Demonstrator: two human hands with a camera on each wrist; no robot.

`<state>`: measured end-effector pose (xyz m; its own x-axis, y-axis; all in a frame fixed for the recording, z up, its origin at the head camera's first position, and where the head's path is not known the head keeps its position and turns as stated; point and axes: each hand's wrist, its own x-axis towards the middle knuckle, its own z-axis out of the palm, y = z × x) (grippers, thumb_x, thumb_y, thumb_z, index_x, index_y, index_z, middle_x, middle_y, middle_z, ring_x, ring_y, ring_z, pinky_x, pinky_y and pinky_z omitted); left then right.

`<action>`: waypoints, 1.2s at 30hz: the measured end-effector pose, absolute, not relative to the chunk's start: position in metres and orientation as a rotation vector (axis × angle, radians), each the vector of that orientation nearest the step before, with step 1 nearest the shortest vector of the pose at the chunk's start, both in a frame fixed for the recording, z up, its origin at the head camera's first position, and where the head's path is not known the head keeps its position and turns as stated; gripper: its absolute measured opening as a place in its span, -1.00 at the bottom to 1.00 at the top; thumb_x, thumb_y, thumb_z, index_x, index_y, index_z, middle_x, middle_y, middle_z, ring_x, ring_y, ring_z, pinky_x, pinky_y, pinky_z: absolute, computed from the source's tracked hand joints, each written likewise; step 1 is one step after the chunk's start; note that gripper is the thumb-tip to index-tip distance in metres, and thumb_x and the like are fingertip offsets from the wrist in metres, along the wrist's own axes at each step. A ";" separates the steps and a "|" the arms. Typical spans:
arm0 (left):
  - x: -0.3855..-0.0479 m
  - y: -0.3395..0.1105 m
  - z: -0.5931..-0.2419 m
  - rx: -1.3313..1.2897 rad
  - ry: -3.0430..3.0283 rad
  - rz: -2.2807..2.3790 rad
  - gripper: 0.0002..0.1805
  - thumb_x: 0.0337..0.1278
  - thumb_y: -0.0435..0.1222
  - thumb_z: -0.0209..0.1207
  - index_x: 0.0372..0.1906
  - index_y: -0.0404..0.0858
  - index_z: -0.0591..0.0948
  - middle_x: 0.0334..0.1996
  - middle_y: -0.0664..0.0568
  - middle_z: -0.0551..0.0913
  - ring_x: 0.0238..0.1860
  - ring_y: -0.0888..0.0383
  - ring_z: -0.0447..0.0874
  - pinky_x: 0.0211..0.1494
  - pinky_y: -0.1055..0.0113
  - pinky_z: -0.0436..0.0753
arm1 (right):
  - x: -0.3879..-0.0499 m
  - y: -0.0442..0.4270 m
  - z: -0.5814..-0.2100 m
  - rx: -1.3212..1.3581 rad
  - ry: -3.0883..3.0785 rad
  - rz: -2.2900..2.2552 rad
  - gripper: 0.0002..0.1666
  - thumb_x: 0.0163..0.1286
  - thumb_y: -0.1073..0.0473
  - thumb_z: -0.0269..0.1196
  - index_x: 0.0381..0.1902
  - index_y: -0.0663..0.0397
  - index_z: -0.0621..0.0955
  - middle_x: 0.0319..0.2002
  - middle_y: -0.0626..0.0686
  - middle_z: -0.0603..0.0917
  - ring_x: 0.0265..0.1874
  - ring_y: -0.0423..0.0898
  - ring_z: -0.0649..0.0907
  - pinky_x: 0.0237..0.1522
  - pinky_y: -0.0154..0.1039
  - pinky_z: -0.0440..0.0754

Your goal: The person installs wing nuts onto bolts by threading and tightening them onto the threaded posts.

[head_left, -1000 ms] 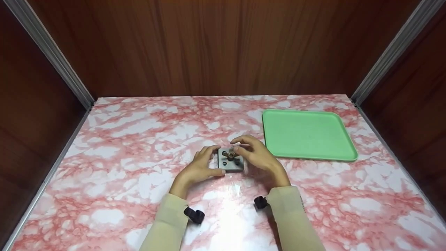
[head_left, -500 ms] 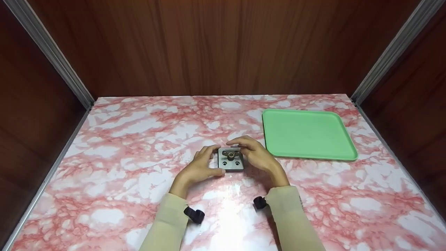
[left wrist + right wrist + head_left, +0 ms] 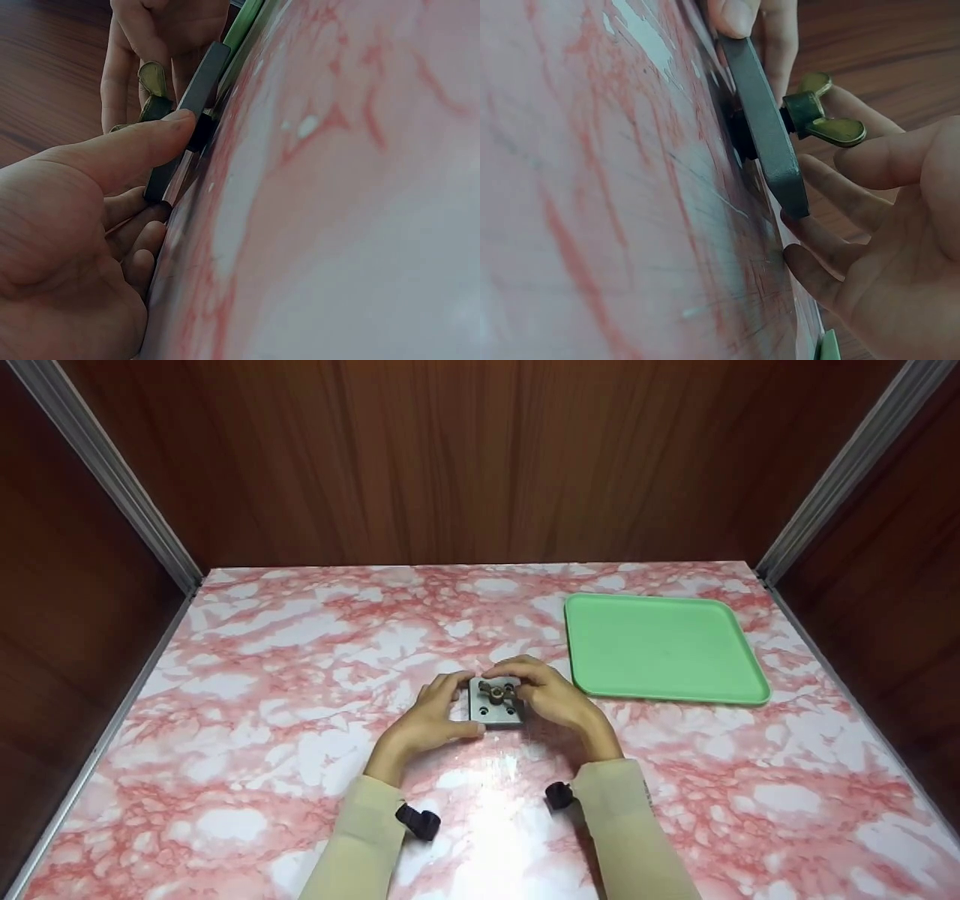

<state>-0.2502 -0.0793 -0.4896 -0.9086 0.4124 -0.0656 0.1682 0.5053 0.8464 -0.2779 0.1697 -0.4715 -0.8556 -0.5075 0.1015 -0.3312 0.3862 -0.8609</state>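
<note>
A square grey metal plate [image 3: 496, 715] with several holes lies just off the table, raised by a dark bolt head beneath it. On its upper face stands a brass-coloured wing nut [image 3: 806, 112], threaded on a bolt. My left hand [image 3: 424, 720] grips the plate, thumb on the near edge and fingers at the far left corner. Over the plate's right side, my right hand [image 3: 555, 694] curls its thumb and index finger round the wing nut, the thumb by one wing. The right hand's other fingers reach past the plate's edge in the right wrist view.
A green tray [image 3: 664, 649] lies at the back right of the red-and-white marbled table [image 3: 247, 720]. Dark wood-grain panels [image 3: 480, 465] wall the back and sides. A black camera [image 3: 418, 820] is worn on the left wrist, another camera [image 3: 559, 795] on the right.
The wing nut has turned clockwise as seen from above. My right hand's index finger has shifted left across the plate's far edge. The left hand and the plate have stayed put.
</note>
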 end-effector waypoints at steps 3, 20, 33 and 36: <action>-0.251 -0.079 -0.490 0.491 2.492 1.357 0.03 0.09 -0.15 0.53 0.65 -0.08 0.27 0.49 -0.05 0.36 0.40 -0.07 0.30 0.45 -0.11 0.38 | -0.278 0.170 -0.471 -0.747 2.466 -1.447 -0.30 0.29 0.53 0.01 0.27 0.01 0.73 0.25 0.16 0.62 0.24 0.12 0.55 0.32 0.04 0.41; -0.250 -0.079 -0.488 0.500 2.484 1.382 0.03 0.08 -0.17 0.53 0.65 -0.08 0.28 0.49 -0.04 0.36 0.42 -0.09 0.30 0.47 -0.13 0.37 | -0.277 0.170 -0.471 -0.728 2.515 -1.347 -0.35 0.33 0.37 0.15 0.35 -0.11 0.68 0.33 0.11 0.59 0.31 0.11 0.53 0.45 0.18 0.36; -0.249 -0.079 -0.488 0.498 2.478 1.382 0.03 0.08 -0.17 0.53 0.64 -0.09 0.28 0.48 -0.04 0.36 0.41 -0.08 0.30 0.46 -0.13 0.37 | -0.276 0.175 -0.471 -0.693 2.526 -1.303 -0.34 0.35 0.26 0.26 0.39 -0.24 0.63 0.36 0.05 0.57 0.29 0.10 0.56 0.43 0.20 0.39; -0.249 -0.079 -0.488 0.503 2.479 1.383 0.02 0.08 -0.17 0.53 0.64 -0.10 0.28 0.48 -0.04 0.37 0.40 -0.09 0.30 0.47 -0.13 0.36 | -0.276 0.175 -0.471 -0.701 2.539 -1.283 -0.36 0.37 0.21 0.29 0.41 -0.23 0.62 0.36 0.06 0.57 0.29 0.10 0.56 0.44 0.22 0.39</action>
